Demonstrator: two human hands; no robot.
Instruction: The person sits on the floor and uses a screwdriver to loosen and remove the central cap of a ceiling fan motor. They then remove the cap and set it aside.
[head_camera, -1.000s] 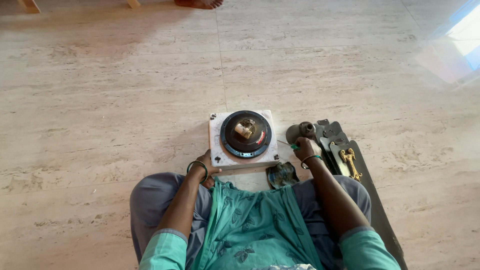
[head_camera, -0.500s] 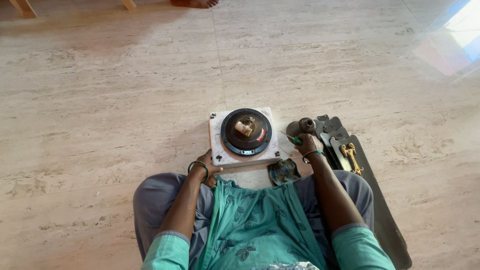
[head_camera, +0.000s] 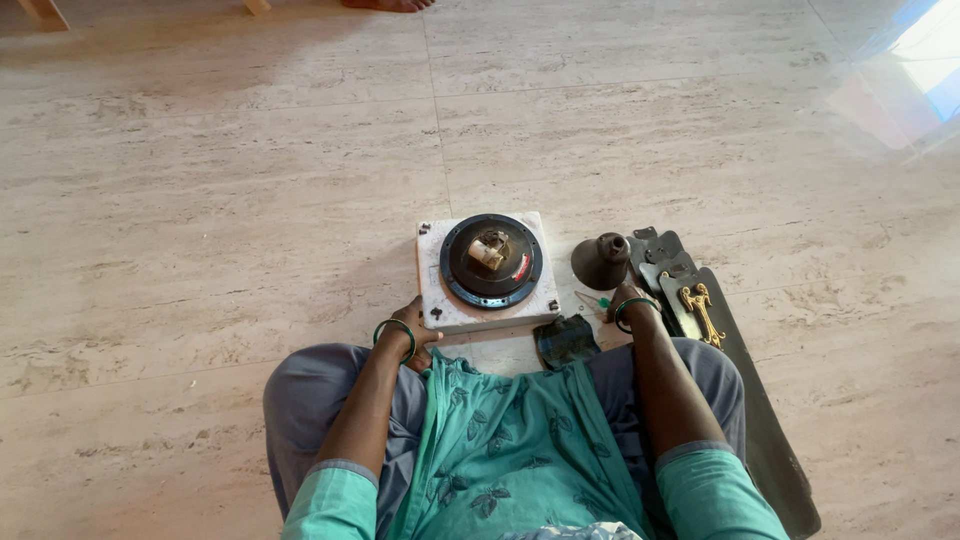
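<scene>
Two bare hands frame the work as we sit on a pale veined stone floor (head_camera: 220, 200), looking down over a teal leaf-print tunic. Our left hand (head_camera: 415, 330) rests against the near left corner of a square white stone slab (head_camera: 435, 290); its fingers look curled against the edge, though we cannot tell whether they truly grip. On the slab sits a round black motor housing with a brass-coloured hub at its centre (head_camera: 491, 261). Our right hand (head_camera: 622, 296), a green bangle on its wrist, lies beside a dark bell-shaped metal cover (head_camera: 600, 262); its fingers are hidden behind the wrist, so we cannot tell if they are apart or closed. A small green-handled tool (head_camera: 597, 300) lies just left of that hand, and a dark folded cloth (head_camera: 566, 341) sits near our lap.

In our judgement, the slab should stay steadied with the left hand pressing inward, so the round housing stays level.

Long dark fan blades with a gilt ornament (head_camera: 710, 320) crowd the right side, touching our right leg, so room is tight there. Open floor lies ahead and to the left. Another person's bare foot (head_camera: 385, 4) shows at the top edge
</scene>
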